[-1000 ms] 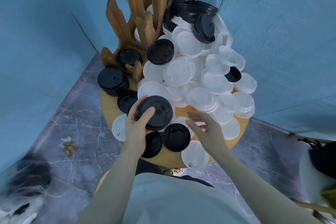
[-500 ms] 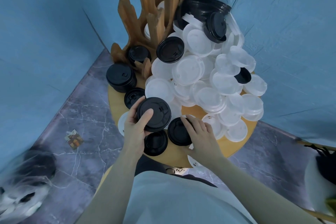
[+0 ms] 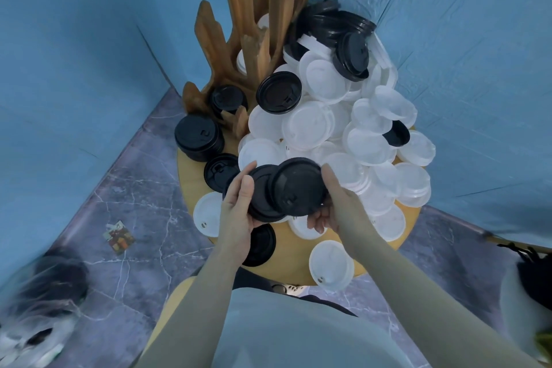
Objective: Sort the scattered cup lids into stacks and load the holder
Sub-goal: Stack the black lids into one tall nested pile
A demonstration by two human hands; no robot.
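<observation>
My left hand [image 3: 237, 212] grips a small stack of black lids [image 3: 260, 194] above the round wooden table [image 3: 191, 185]. My right hand [image 3: 337, 203] holds a single black lid [image 3: 298, 185] tilted against that stack. A heap of white lids [image 3: 328, 128] covers the table's middle and right. A stack of black lids [image 3: 198, 137] stands at the left edge. The wooden holder [image 3: 257, 39] rises at the back with a black lid [image 3: 227, 98] low in it. Another black lid [image 3: 279, 92] leans on the heap.
Blue walls close in on both sides and behind. More black lids [image 3: 337, 27] are piled at the back right. Loose lids lie near the front edge: a white one [image 3: 331, 269] and a black one [image 3: 260, 245]. A small card [image 3: 118, 237] lies on the marble floor.
My right hand picked a black lid off the table and brought it up against the stack in my left hand. The view shifted slightly.
</observation>
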